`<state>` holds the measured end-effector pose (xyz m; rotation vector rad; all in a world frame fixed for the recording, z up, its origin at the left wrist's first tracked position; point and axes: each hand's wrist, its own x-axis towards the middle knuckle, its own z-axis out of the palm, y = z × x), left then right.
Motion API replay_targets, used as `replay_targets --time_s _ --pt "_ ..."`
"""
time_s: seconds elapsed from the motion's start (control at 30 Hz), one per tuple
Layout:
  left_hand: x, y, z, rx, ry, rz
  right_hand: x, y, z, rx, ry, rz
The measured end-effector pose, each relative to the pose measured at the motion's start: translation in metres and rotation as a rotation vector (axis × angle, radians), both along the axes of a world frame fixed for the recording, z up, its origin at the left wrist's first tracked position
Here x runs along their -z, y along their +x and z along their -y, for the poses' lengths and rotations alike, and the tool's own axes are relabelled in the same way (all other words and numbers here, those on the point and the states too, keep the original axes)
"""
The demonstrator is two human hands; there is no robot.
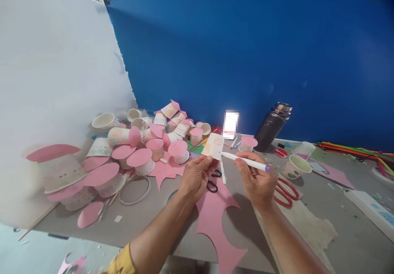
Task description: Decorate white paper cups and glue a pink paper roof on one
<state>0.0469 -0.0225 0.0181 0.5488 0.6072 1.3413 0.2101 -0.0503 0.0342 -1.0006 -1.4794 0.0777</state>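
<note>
My left hand grips a small white paper cup with faint orange print, thumb on its near edge. In my right hand is a white marker pen with a purple end. The pen's tip points left, at the cup's lower right edge; whether it touches cannot be made out. Below the cup lie black-handled scissors and another white pen. Under my hands a cut pink sheet with curved edges stretches toward the table's front edge.
Several paper cups with pink paper discs crowd the left side. A dark flask stands at the back right. Red-handled scissors, a patterned cup, a power strip and coloured sticks lie to the right. A blue panel rises behind.
</note>
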Motion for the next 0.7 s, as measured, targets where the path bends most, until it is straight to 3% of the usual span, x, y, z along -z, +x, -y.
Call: replay_targets --time_s 0.4,0.7 --pt "0.0028 0.0019 0.0018 -0.017 0.069 -0.018 0.0028 -0.0045 0.0009 0.011 0.0 0.034" --pt "0.0031 0.0023 0.0018 -0.04 0.08 -0.07 -0.0061 -0.009 0.0037 0.034 0.025 0.109"
